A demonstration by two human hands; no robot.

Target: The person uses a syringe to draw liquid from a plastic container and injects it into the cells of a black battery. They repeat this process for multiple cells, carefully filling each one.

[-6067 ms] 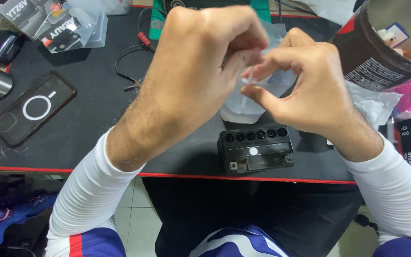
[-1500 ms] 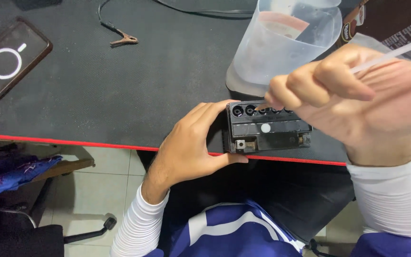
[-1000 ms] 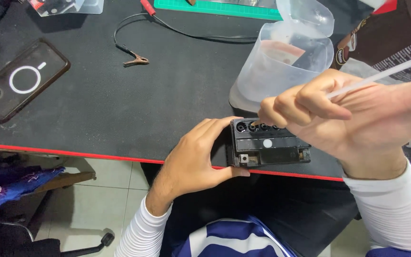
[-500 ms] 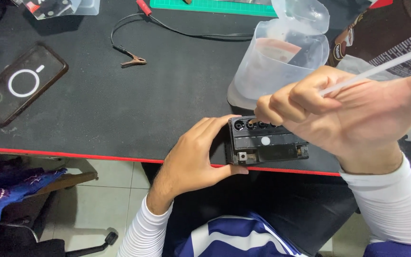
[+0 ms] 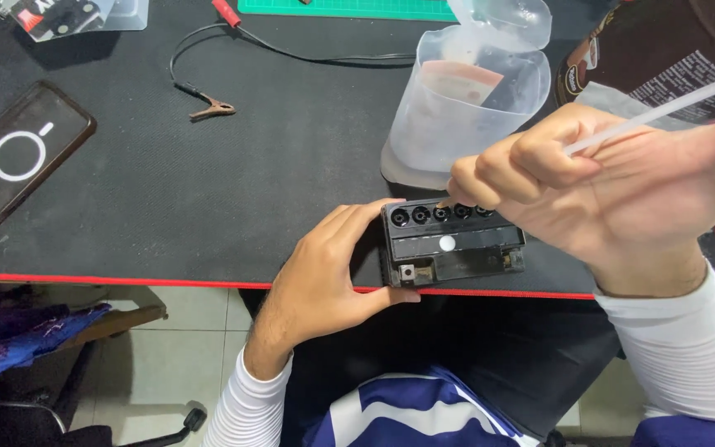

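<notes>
Hands (image 5: 457, 232) steadier on battery (image 5: 450, 244) at mat's red edge (image 5: 126, 280).

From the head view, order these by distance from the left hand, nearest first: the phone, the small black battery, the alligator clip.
1. Small black battery: gripped by the left hand, near table edge.
2. Alligator clip: up-left, mid-mat.
3. Phone: far left.

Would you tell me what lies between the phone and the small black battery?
In the head view, only bare black mat lies between phone and battery, besides the left hand gripping it.
</notes>
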